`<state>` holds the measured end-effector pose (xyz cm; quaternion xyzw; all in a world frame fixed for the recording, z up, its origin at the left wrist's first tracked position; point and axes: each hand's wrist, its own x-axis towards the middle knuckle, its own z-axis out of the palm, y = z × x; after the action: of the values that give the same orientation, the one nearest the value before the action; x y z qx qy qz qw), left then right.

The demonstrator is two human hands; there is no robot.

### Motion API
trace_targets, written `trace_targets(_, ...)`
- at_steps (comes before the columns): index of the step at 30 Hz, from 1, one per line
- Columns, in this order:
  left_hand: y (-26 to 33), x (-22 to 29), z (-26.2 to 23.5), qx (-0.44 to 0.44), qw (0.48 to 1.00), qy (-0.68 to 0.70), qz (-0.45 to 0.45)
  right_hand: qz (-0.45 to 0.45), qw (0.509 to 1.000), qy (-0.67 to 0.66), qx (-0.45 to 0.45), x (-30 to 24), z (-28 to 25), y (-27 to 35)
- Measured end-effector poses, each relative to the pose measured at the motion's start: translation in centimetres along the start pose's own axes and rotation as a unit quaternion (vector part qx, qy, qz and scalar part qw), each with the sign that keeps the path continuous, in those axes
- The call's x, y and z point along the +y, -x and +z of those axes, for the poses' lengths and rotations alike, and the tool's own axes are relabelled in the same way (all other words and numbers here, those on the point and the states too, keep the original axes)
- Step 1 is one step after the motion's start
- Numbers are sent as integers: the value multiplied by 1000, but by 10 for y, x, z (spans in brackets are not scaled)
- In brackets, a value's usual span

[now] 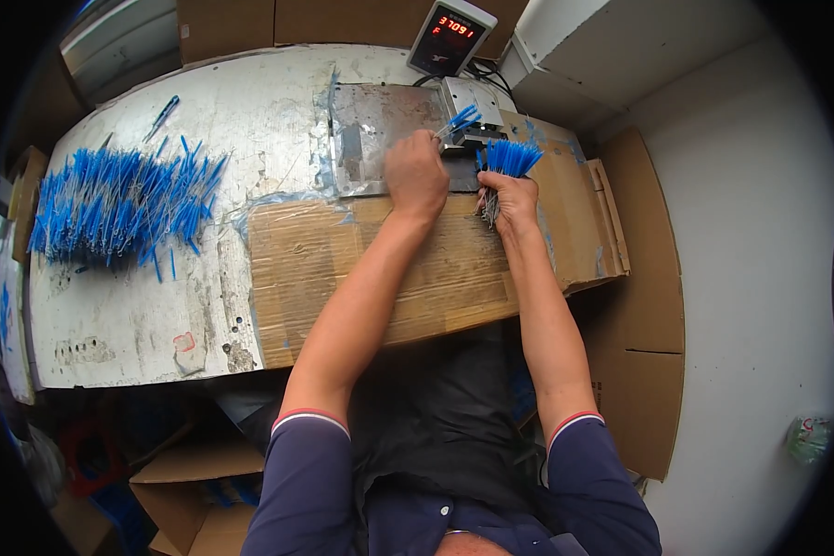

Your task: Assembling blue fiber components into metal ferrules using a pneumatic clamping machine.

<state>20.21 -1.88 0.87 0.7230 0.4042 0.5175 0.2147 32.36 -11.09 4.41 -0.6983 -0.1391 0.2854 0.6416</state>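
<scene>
My left hand is closed on a few thin wires with blue sleeves, and their blue ends point up and right at the small metal machine. The fingertips are partly hidden behind the knuckles. A thick bundle of the same blue-sleeved wires is gripped in my right hand, just right of and below the machine. Its blue ends fan out upward, while bare wire ends hang below the fingers. On the left of the worktable lies a large heap of blue-sleeved wires.
A counter box with red lit digits stands behind the machine. The worn white table carries a metal plate and taped cardboard. A blue pen-like tool lies behind the heap. Cardboard borders the right side.
</scene>
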Motion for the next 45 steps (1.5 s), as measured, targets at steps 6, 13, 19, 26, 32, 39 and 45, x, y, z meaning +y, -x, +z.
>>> trace_targets(6,-2,0,4,64,996,24,65,16,999,-44,-8,2,-1,-1)
trace_targets(13,5,-7,7,-32,998,-19,56,28,993,-99,-52,1,-10,5)
trace_targets(19,5,-2,9,-60,997,-16,56,17,990,-133,-44,6,-19,5)
trace_targets(26,6,-5,7,-69,992,-52,91,27,994,-90,-61,3,-19,17)
trace_targets(32,7,-2,8,-91,983,-113,108,23,996,-63,-51,1,-18,14)
trace_targets(39,7,-4,10,-9,994,-66,86,2,998,-36,-41,0,-8,9)
trace_targets(45,2,-1,6,5,1000,-14,23,-6,1000,-8,-14,-3,3,4)
